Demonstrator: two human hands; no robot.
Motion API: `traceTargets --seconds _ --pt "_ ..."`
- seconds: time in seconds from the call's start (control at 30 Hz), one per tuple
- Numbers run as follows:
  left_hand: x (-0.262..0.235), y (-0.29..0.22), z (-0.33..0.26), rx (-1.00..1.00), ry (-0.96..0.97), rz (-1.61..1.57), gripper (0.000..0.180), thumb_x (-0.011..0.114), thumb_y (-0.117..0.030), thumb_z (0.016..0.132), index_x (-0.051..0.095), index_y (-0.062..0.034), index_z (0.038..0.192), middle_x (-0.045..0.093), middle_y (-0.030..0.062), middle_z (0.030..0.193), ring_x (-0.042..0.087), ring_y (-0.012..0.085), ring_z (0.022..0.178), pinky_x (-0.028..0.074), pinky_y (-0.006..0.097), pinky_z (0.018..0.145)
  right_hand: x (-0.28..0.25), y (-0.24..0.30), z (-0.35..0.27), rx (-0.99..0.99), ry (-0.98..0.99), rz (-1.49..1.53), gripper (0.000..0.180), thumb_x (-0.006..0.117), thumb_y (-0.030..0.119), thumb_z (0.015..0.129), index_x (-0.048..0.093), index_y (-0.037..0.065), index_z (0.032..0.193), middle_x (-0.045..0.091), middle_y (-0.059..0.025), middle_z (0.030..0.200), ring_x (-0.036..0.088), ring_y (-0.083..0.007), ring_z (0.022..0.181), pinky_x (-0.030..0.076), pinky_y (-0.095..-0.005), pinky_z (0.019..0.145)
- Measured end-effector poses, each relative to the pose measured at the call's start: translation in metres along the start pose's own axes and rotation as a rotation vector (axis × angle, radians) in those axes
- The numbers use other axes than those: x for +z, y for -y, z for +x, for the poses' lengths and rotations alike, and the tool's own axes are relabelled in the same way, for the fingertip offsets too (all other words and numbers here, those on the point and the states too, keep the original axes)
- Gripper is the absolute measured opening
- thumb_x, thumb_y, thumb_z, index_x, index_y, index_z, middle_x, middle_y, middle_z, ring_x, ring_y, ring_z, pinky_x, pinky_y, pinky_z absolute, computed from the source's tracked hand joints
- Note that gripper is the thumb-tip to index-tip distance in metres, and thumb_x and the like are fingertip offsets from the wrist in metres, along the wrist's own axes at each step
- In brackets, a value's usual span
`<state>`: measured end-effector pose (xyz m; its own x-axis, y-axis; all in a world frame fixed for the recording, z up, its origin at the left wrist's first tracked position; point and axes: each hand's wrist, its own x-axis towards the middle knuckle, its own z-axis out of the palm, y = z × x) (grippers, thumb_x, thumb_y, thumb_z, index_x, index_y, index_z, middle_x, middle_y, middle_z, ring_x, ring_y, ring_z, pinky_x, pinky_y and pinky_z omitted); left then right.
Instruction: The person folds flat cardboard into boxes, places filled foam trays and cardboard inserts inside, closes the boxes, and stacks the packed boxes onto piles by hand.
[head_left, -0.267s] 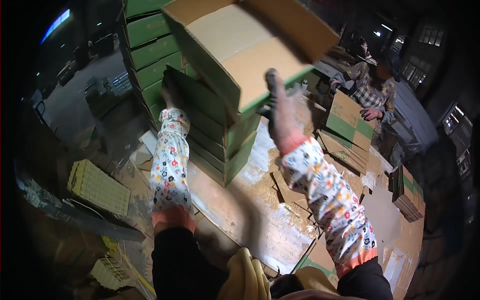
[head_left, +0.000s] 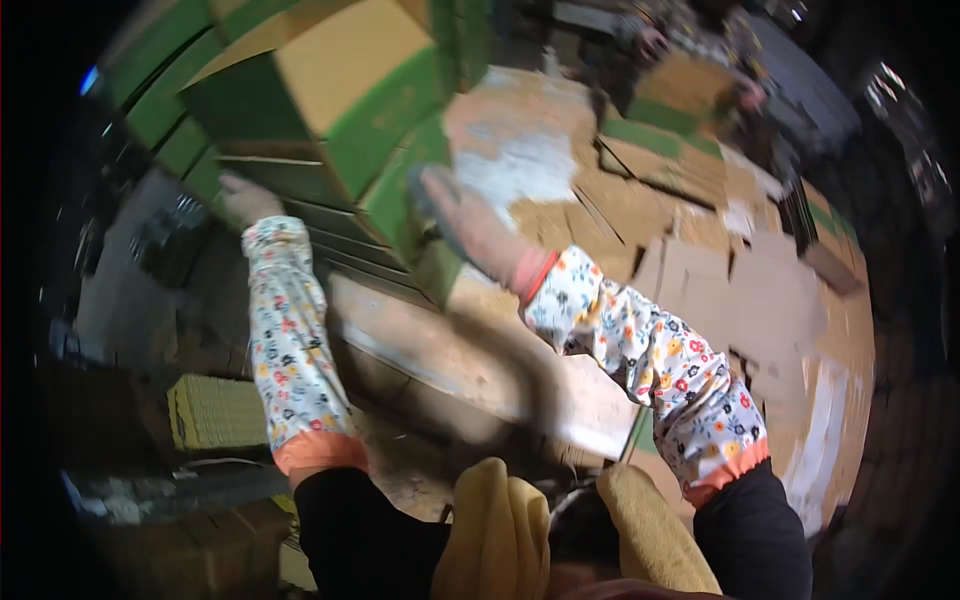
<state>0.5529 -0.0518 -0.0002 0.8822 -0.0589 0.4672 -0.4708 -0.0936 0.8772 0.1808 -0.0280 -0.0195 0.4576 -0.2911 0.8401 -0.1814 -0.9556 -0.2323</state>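
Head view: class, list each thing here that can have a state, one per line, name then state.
Top carton: closed, tilted, held between both hands.
Carton stack: upright beneath it.
Left hand: gloved, pressed on carton's left side.
Right hand: gloved, flat against carton's right side.
Floor cardboard: flattened.

- The green-and-tan cardboard box (head_left: 340, 90) is motion-blurred, its top cut off by the frame edge.
- The left hand's (head_left: 245, 198) fingers hide behind it.
- The right hand (head_left: 470, 225) smears.
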Motion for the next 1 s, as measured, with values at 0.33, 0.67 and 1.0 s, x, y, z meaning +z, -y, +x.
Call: traceTargets --seconds 0.33,0.67,1.0 --pt "-0.217 0.014 -0.546 0.044 1.365 -0.036 0.065 0.069 -0.028 0.083 0.04 0.0076 0.13 0.048 0.0238 0.126 0.052 0.0304 0.11 0.046 0.043 0.091 -0.401 0.202 -0.533 1.896 0.067 -0.364 0.066 0.065 0.046 0.081 0.053 -0.003 0.123 0.058 -0.0249 0.118 0.059 -0.0386 0.106 0.048 -0.0423 0.091" --pt "-0.293 -0.188 -0.69 0.25 2.03 0.259 0.078 0.075 -0.043 0.077 0.044 -0.0022 0.135 0.049 0.0281 0.131 0.046 0.0409 0.125 0.04 0.044 0.103 -0.616 0.239 -0.609 1.572 -0.007 0.163 0.057 0.062 0.037 0.089 0.047 -0.002 0.128 0.056 -0.0211 0.119 0.057 -0.0319 0.111 0.045 -0.0375 0.097" --pt "-0.186 -0.291 -0.67 0.131 1.798 0.476 0.063 0.048 -0.054 0.093 0.066 0.0065 0.098 0.066 0.0153 0.07 0.066 0.0232 0.06 0.052 0.034 0.056 -0.638 0.166 -0.506 1.151 -0.604 -0.12 0.034 0.063 0.023 0.092 0.054 0.002 0.116 0.059 -0.0103 0.112 0.056 -0.0182 0.101 0.044 -0.0292 0.091"
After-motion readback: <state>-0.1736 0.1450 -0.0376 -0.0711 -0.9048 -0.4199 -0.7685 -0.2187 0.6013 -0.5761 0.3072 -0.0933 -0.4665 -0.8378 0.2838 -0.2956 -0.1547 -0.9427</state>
